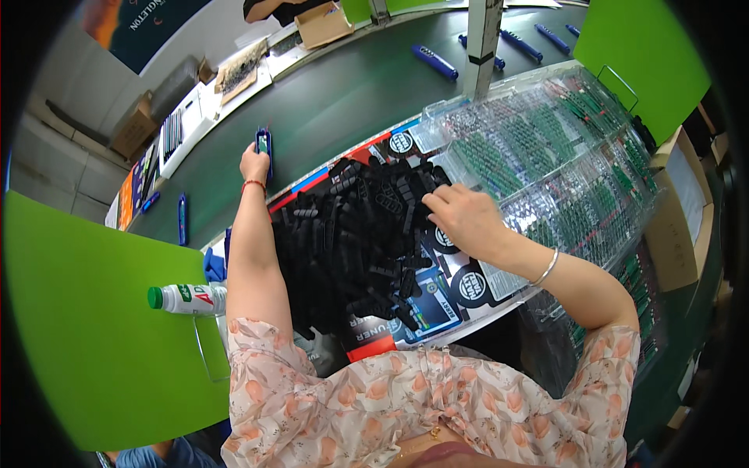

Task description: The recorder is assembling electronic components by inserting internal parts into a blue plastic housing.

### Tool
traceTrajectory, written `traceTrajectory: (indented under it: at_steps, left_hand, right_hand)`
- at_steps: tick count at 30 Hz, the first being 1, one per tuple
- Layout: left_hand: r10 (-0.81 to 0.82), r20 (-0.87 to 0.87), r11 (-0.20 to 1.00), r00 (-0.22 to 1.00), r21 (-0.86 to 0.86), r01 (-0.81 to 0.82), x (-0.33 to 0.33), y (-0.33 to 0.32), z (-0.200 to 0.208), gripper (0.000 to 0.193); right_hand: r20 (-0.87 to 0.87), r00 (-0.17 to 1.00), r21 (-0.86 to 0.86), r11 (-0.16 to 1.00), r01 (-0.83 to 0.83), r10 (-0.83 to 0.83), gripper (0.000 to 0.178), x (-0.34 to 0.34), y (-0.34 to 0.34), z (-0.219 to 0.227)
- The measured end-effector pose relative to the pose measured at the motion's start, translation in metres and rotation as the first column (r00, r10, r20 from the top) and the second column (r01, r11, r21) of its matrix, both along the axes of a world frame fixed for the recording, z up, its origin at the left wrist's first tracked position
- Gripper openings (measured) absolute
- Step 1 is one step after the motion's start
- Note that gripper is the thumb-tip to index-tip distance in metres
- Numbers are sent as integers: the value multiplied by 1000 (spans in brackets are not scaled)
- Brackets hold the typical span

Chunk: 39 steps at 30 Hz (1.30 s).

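Note:
My left arm reaches out over the dark green belt. There my left hand is closed on the near end of a slim blue plastic housing, with a green circuit board showing in it. On a printed board in front of me lies a heap of small black plastic parts. At the right edge of that heap, my right hand has its fingers drawn together beside the black parts. Whether a part sits between those fingertips is hidden.
Clear trays of green circuit boards are stacked at the right, by a cardboard box. Several blue housings lie along the belt. A metal post rises beyond the trays. A white bottle lies at the left by a green panel.

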<state>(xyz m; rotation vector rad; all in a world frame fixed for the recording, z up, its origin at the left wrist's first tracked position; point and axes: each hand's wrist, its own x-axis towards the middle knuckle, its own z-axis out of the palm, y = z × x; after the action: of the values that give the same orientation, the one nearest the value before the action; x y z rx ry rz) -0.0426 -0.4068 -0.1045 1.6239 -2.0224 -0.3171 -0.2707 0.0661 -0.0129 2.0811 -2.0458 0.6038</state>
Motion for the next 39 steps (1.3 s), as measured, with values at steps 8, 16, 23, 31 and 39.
traceTrajectory:
  at_steps: [8, 16, 23, 31, 39]
  left_hand:
    - [-77, 95, 988, 993, -129, 89, 35, 29, 33, 60]
    - [-308, 212, 900, 928, -251, 356, 140, 213, 90, 32]
    - [-407, 44, 891, 912, -201, 407, 153, 289, 105, 30]
    - [-684, -12, 721, 730, -168, 673, -30, 249, 131, 26]
    - [-758, 109, 638, 644, -82, 765, -295, 187, 65, 38]
  right_hand:
    - [39, 998, 155, 987, 49, -56, 13, 7, -11, 5]
    - [319, 947, 54, 997, -60, 40, 29, 20, -1, 21]
    - [542, 837, 40, 992, -118, 77, 24, 38, 22, 40]
    - [685, 729, -20, 1000, -1, 14, 23, 21, 87, 77]
    - [758, 642, -60, 969, 241, -113, 22, -46, 157, 65]
